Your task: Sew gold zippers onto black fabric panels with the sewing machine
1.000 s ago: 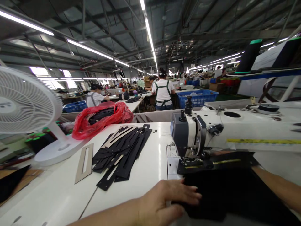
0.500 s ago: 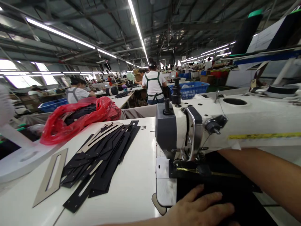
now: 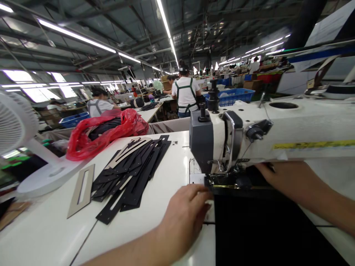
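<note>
A black fabric piece (image 3: 249, 229) lies under the sewing machine's (image 3: 202, 144) head and spreads toward me. Along its upper part runs a zipper with gold teeth (image 3: 223, 186), close by the presser foot. My left hand (image 3: 184, 212) is at the fabric's left edge beside the needle plate, its fingers curled and closed at that edge. Beneath the machine arm, my right hand (image 3: 270, 173) reaches onto the far part of the fabric. Its fingertips are mostly hidden there, so their grip does not show.
Black slotted strips (image 3: 133, 173) lie piled on the white table (image 3: 116, 244), with a beige slotted template (image 3: 81, 190) beside them. Behind sit a red plastic bag (image 3: 130, 123) and a white fan (image 3: 16, 122). A co-worker (image 3: 184, 92) is farther off, near a blue crate (image 3: 235, 96).
My left hand has gone from lying spread on the fabric to curled fingers at its left edge near the needle plate. My right hand now shows partly below the machine arm. The view has shifted.
</note>
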`<state>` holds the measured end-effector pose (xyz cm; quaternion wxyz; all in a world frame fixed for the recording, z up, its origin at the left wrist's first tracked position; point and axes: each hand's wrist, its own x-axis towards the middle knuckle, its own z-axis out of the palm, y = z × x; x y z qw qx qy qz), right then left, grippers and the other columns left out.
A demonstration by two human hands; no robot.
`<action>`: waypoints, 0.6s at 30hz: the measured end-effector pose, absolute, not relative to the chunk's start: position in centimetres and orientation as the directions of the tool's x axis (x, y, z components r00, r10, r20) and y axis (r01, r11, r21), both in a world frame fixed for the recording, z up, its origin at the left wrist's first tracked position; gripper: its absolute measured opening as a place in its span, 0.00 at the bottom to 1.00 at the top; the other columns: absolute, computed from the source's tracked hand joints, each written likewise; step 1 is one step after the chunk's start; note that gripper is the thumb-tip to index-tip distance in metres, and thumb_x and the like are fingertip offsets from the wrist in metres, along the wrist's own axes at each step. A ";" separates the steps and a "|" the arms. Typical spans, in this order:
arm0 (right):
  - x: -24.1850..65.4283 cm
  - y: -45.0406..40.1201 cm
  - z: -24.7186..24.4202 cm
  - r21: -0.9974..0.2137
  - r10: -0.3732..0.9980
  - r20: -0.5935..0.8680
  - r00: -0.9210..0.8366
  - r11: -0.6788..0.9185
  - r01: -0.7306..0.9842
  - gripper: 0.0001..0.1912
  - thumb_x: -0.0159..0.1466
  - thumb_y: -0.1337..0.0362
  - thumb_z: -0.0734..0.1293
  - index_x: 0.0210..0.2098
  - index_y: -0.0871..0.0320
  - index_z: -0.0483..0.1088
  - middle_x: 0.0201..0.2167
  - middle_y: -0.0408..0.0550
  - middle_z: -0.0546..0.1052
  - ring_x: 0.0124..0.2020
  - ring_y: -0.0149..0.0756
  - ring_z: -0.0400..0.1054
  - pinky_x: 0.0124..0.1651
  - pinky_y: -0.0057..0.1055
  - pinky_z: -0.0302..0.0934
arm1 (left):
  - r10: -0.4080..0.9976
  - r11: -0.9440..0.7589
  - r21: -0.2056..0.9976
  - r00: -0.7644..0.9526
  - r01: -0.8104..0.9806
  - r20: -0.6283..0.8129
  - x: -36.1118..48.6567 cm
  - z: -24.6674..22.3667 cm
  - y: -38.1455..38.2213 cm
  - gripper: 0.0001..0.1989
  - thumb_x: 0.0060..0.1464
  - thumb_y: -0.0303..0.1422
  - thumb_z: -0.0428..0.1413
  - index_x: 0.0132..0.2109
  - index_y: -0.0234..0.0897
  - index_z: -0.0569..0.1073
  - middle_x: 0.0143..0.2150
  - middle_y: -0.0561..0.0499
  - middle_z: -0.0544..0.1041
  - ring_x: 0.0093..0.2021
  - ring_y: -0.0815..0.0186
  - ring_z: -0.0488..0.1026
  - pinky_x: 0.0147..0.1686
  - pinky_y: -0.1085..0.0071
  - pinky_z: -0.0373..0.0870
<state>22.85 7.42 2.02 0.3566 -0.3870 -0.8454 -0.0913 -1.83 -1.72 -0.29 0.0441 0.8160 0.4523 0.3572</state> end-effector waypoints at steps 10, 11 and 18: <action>17.3 2.7 -1.6 -0.065 0.507 0.565 -0.651 0.814 0.577 0.16 0.64 0.72 0.56 0.46 0.64 0.70 0.47 0.55 0.73 0.47 0.43 0.68 0.48 0.43 0.67 | 0.686 -0.629 0.053 0.521 0.776 0.507 -2.4 -1.8 0.5 0.11 0.58 0.27 0.51 0.46 0.31 0.73 0.50 0.37 0.73 0.51 0.55 0.71 0.49 0.58 0.71; 17.3 2.9 -1.8 -0.088 0.521 0.560 -0.644 0.811 0.579 0.16 0.64 0.72 0.56 0.46 0.64 0.70 0.47 0.55 0.73 0.48 0.43 0.68 0.48 0.43 0.67 | 0.687 -0.629 0.066 0.514 0.775 0.514 -2.4 -1.8 0.4 0.11 0.58 0.28 0.50 0.46 0.32 0.73 0.50 0.38 0.74 0.51 0.56 0.71 0.49 0.59 0.71; 17.4 3.3 -1.9 -0.149 0.545 0.529 -0.650 0.814 0.561 0.18 0.63 0.74 0.56 0.50 0.62 0.68 0.50 0.54 0.72 0.50 0.42 0.67 0.51 0.43 0.65 | 0.644 -0.675 0.115 0.506 0.729 0.573 -2.4 -1.6 0.9 0.13 0.62 0.29 0.45 0.44 0.31 0.75 0.46 0.38 0.76 0.49 0.57 0.73 0.47 0.61 0.72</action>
